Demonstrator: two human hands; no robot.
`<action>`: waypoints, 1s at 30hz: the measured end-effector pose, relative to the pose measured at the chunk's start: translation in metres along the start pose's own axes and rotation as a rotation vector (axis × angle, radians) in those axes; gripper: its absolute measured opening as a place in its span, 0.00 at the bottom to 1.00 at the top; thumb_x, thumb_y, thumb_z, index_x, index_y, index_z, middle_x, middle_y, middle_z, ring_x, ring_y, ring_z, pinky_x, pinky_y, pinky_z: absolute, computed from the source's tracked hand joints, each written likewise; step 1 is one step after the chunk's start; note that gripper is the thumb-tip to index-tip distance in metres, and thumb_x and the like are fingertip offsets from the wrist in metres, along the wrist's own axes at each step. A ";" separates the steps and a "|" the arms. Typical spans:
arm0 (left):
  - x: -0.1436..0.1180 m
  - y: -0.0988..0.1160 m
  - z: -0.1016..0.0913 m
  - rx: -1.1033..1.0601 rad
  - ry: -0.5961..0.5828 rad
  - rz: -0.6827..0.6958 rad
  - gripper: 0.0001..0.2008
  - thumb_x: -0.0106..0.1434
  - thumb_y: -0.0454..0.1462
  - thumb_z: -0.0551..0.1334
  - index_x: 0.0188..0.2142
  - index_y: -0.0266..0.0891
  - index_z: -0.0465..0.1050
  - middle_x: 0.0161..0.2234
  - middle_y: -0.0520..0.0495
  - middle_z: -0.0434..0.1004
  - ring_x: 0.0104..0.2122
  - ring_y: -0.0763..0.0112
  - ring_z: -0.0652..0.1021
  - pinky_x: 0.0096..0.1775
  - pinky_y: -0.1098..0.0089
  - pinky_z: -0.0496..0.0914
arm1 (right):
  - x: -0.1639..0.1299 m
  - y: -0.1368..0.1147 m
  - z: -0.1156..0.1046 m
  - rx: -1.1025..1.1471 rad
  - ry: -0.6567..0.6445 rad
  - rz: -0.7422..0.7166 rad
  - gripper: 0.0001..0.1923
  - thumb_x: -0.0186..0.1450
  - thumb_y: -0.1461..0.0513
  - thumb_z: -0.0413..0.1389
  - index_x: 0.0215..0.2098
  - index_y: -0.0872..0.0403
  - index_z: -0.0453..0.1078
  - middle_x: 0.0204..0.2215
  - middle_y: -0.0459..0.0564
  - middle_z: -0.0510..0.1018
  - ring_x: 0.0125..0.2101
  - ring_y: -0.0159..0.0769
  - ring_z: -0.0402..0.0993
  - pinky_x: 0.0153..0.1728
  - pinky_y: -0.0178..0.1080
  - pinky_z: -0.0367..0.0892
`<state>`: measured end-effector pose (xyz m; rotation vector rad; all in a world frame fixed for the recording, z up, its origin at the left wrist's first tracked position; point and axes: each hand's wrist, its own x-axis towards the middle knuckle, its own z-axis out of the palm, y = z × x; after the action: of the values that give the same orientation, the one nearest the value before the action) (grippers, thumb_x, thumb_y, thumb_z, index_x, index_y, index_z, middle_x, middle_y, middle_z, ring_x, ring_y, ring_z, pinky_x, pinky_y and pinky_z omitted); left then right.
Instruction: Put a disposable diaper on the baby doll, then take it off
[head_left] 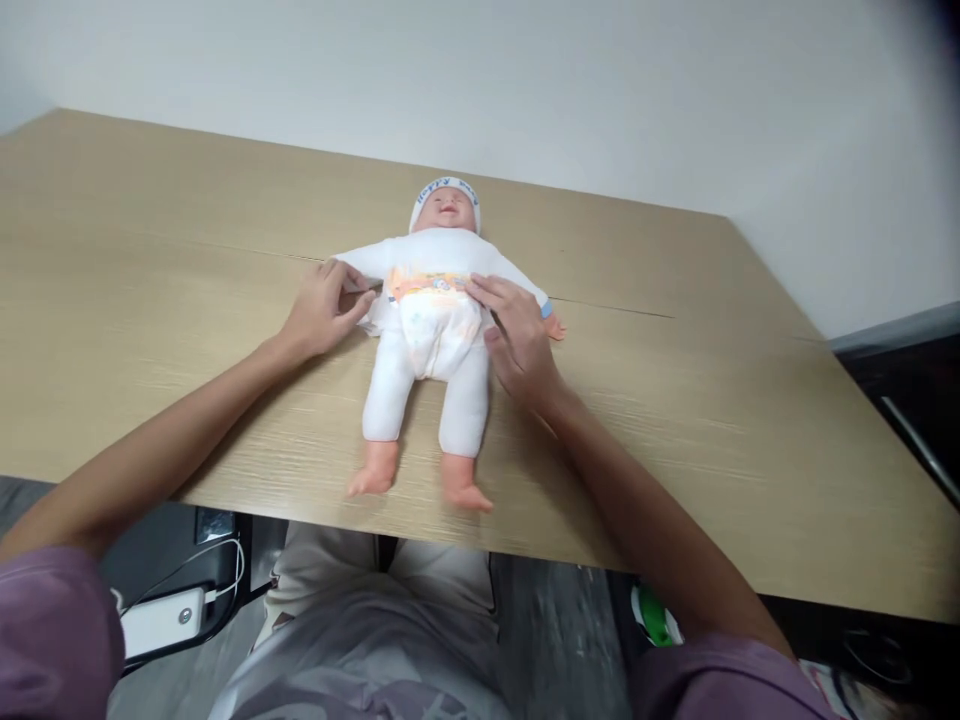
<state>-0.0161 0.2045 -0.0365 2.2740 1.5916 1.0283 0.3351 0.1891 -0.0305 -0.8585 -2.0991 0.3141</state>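
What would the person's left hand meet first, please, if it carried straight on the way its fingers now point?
The left hand points right, toward the baby doll. Its fingertips already seem to touch the diaper edge at the doll's side, so it would likely press into the doll's waist first.

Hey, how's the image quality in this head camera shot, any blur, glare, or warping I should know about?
Head view: soft, even light, no glare on the table; only faint shadows under the doll and beside the right hand. The table edges bow from wide-angle distortion, and the top right corner darkens. The doll and left hand are fairly sharp; the floor and lap at the bottom look smeared.
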 end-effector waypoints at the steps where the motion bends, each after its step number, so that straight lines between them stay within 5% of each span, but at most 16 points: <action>1: -0.006 -0.008 -0.002 0.040 -0.053 -0.001 0.22 0.76 0.60 0.61 0.47 0.45 0.74 0.50 0.37 0.84 0.53 0.47 0.78 0.64 0.42 0.71 | 0.005 -0.006 0.001 -0.030 0.022 0.001 0.33 0.84 0.39 0.44 0.72 0.43 0.76 0.74 0.55 0.79 0.76 0.61 0.70 0.79 0.69 0.60; 5: -0.011 -0.021 -0.007 0.152 -0.188 -0.068 0.22 0.70 0.59 0.66 0.43 0.43 0.76 0.46 0.36 0.84 0.54 0.40 0.77 0.63 0.39 0.68 | 0.036 -0.036 0.008 -0.127 0.046 -0.046 0.23 0.84 0.46 0.49 0.62 0.45 0.81 0.56 0.57 0.85 0.60 0.57 0.80 0.69 0.63 0.68; 9: 0.003 -0.018 -0.011 0.149 -0.285 -0.231 0.20 0.65 0.56 0.70 0.34 0.43 0.74 0.38 0.39 0.82 0.50 0.43 0.80 0.56 0.50 0.70 | 0.073 -0.054 0.017 -0.151 -0.122 -0.057 0.18 0.83 0.52 0.54 0.61 0.50 0.79 0.43 0.53 0.82 0.47 0.50 0.78 0.59 0.54 0.70; 15: 0.012 -0.005 -0.027 -0.297 -0.294 -0.352 0.22 0.68 0.53 0.67 0.27 0.42 0.67 0.26 0.52 0.64 0.30 0.68 0.65 0.37 0.64 0.58 | 0.097 -0.049 0.032 -0.137 -0.326 0.124 0.26 0.78 0.54 0.62 0.70 0.56 0.74 0.40 0.51 0.82 0.41 0.47 0.76 0.50 0.48 0.69; 24: 0.049 0.059 0.005 -0.666 -0.297 -0.261 0.16 0.71 0.43 0.67 0.28 0.40 0.71 0.28 0.50 0.69 0.29 0.69 0.66 0.35 0.65 0.57 | 0.096 -0.056 0.033 -0.141 -0.357 0.146 0.41 0.78 0.55 0.67 0.82 0.61 0.62 0.48 0.57 0.85 0.49 0.49 0.77 0.56 0.48 0.69; 30: 0.052 0.049 0.023 -0.768 -0.214 -0.121 0.22 0.80 0.53 0.62 0.34 0.41 0.68 0.32 0.50 0.69 0.32 0.68 0.69 0.38 0.65 0.65 | 0.098 -0.050 0.035 -0.114 -0.359 0.175 0.30 0.84 0.61 0.55 0.82 0.59 0.62 0.46 0.53 0.84 0.47 0.45 0.77 0.56 0.46 0.69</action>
<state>0.0448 0.2360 -0.0060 1.6703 0.9882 1.0736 0.2428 0.2210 0.0315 -1.1248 -2.3934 0.4739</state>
